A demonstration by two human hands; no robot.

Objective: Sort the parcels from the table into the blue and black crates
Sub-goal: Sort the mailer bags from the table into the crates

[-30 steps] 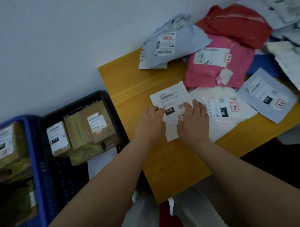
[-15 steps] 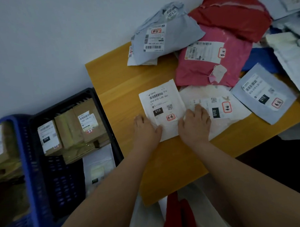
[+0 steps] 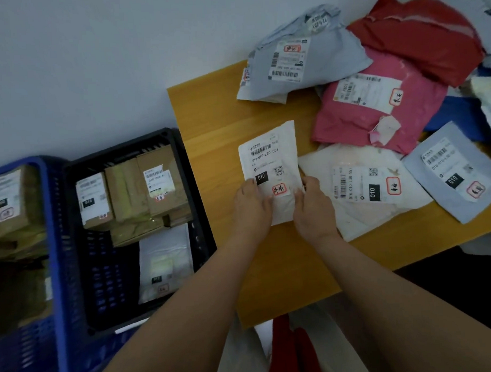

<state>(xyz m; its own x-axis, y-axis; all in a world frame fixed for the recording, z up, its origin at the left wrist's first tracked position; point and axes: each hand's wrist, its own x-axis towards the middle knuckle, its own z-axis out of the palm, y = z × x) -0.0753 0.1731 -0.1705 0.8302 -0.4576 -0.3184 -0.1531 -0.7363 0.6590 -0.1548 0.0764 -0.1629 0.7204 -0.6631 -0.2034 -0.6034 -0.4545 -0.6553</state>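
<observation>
Both hands, left hand (image 3: pixel 250 205) and right hand (image 3: pixel 313 208), now pinch the white parcel (image 3: pixel 270 168) at frame centre, previously flat on the surface (image 3: pixel 209 126). Lift beginning; crate choice next.

1. Two bare forearms come in from the bottom edge of the view; no sleeve shows on either one.
2. The left hand (image 3: pixel 250 206) wears no glove, ring or band, and its wrist carries no watch or strap.
3. The right hand (image 3: pixel 313 208) is likewise bare, with nothing on the wrist.
4. The fingers (image 3: pixel 300 193) are short and rounded; the dim light leaves the nails too blurred to judge.
5. Below the forearms, red and pale fabric shows at the bottom edge; whether it is worn clothing cannot be told.
</observation>
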